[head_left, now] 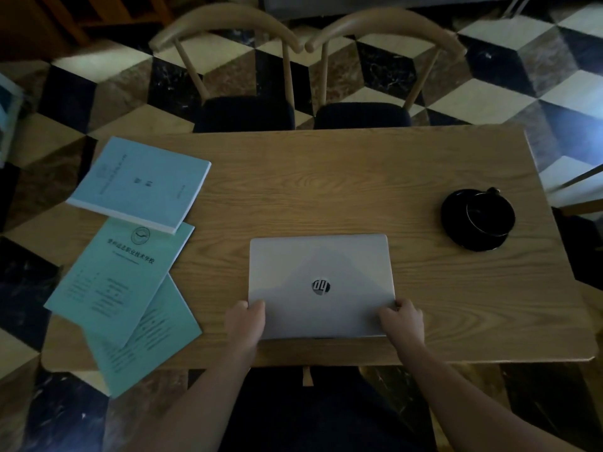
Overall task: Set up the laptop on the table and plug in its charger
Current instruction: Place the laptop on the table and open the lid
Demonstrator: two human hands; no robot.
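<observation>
— While the lid stays down, what is entered for the laptop?
— One silver laptop [321,285], closed, lying flat at the middle of the tabletop's [326,184] near edge, round logo upward. No charger can be seen.

— And the hands?
— Two. Left hand [246,324] on the laptop's near left corner, right hand [403,321] on its near right corner. Fingers [256,306] of each are clamped on the laptop's edge, thumbs on top of the lid.

— Printed matter?
— Three items, all toward the tabletop's left edge. One pale blue bound book [140,184] at the far left corner, overhanging the edge. One green booklet [120,275] just nearer, its far end tucked under the book. One further green booklet [146,340] at the near left corner, partly beneath the second and overhanging the near edge.

— Crockery?
— One black cup [489,213] on one black saucer [456,223], near the right edge, well apart from the laptop.

— Seating?
— Two wooden chairs with dark cushions, left chair [228,37] and right chair [385,31], side by side at the far edge.
</observation>
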